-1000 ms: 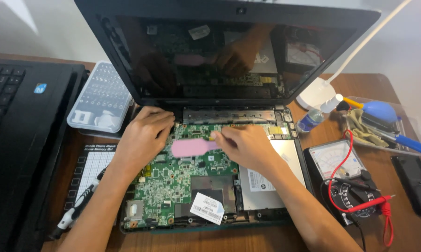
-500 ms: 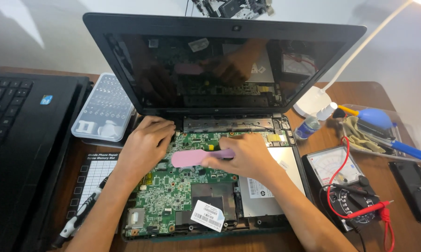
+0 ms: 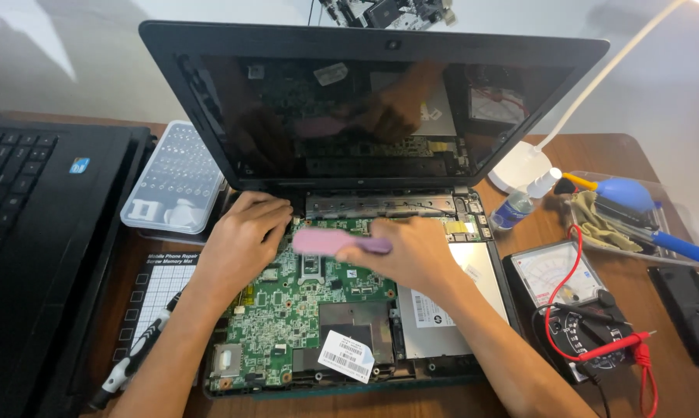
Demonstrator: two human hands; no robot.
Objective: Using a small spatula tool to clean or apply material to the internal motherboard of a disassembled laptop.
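Head-camera view showed an opened laptop [image 3: 365, 232] with its green circuit board [image 3: 303, 310] bare. Over the board's upper edge, the right hand [image 3: 415, 251] had its fingers curled tight around a pink brush [image 3: 330, 241]. On the board's left part the left hand [image 3: 241, 240] rested, fingers bent, holding nothing I could see. Right of the laptop sat a meter [image 3: 554, 279]; left, a bit case [image 3: 175, 178].

Bit case [image 3: 177, 182] left of open laptop [image 3: 303, 310], multimeter [image 3: 566, 286] right.
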